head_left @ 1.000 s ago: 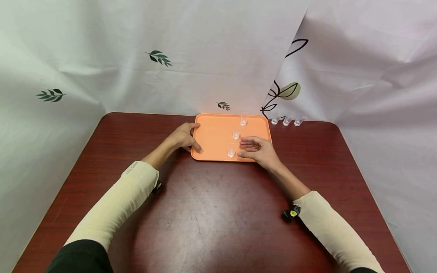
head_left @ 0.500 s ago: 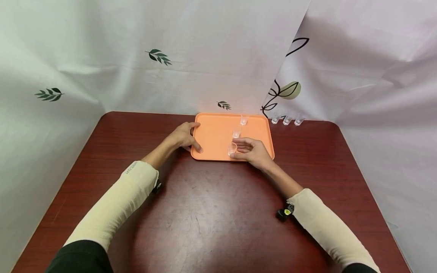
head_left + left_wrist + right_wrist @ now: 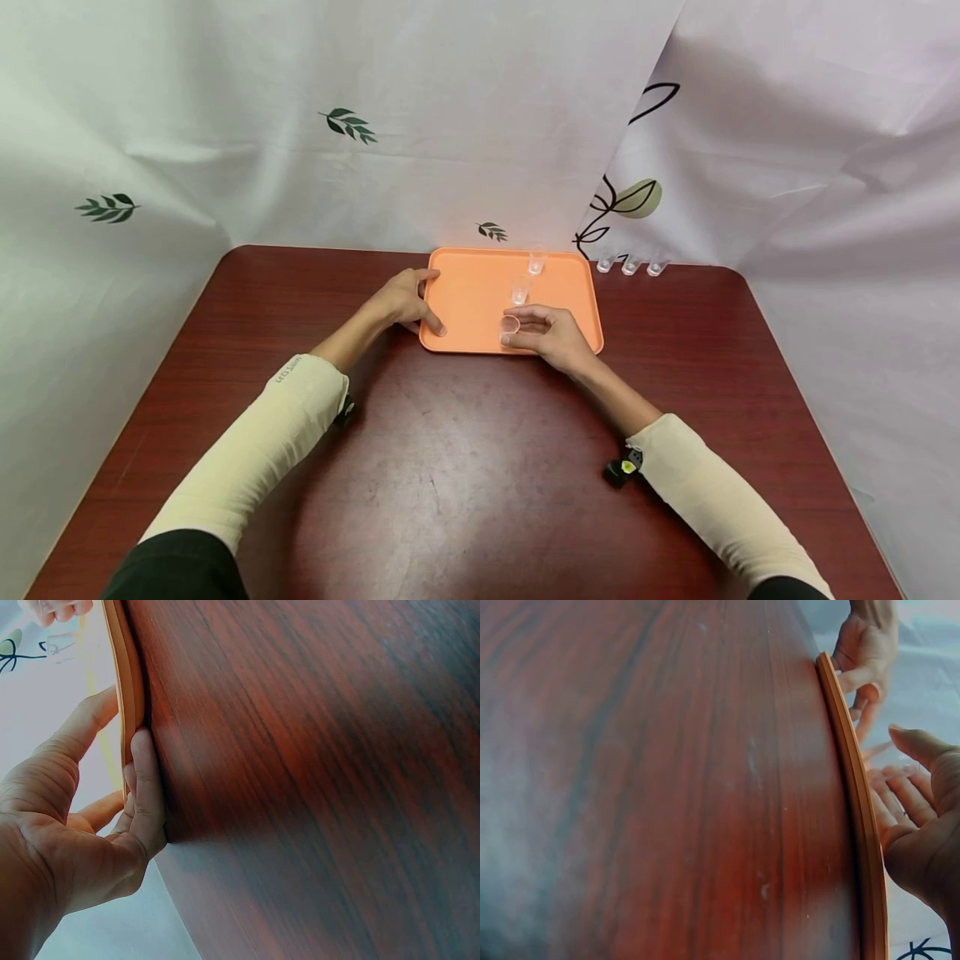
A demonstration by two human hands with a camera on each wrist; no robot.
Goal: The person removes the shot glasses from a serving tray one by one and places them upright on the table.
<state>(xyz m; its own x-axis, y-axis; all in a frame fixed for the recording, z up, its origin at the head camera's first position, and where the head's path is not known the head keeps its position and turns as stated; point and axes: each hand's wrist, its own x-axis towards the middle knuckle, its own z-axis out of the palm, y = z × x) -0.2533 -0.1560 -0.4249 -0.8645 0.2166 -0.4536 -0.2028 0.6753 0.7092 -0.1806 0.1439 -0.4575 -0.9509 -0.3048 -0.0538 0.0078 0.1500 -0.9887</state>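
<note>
An orange tray (image 3: 472, 292) lies at the far side of the table. My left hand (image 3: 405, 298) grips its left edge, thumb over the rim; in the left wrist view the fingers (image 3: 146, 780) curl against the tray's outer side. My right hand (image 3: 553, 335) pinches a small clear cup (image 3: 509, 326) between thumb and fingers, low over the front of the tray. Behind it on the tray stand a second clear cup (image 3: 520, 291) and a third clear cup (image 3: 536, 262). The right wrist view shows the right hand (image 3: 922, 802) beyond the tray's edge, its cup hard to make out.
Three more small clear cups stand in a row at the table's back edge right of the tray, the middle cup (image 3: 630, 266) among them. A white patterned curtain (image 3: 420, 125) hangs right behind the dark red wooden table (image 3: 450, 467).
My right hand has moved left across the tray and taken hold of the front cup, which now tilts slightly. The left hand stays on the tray's edge.
</note>
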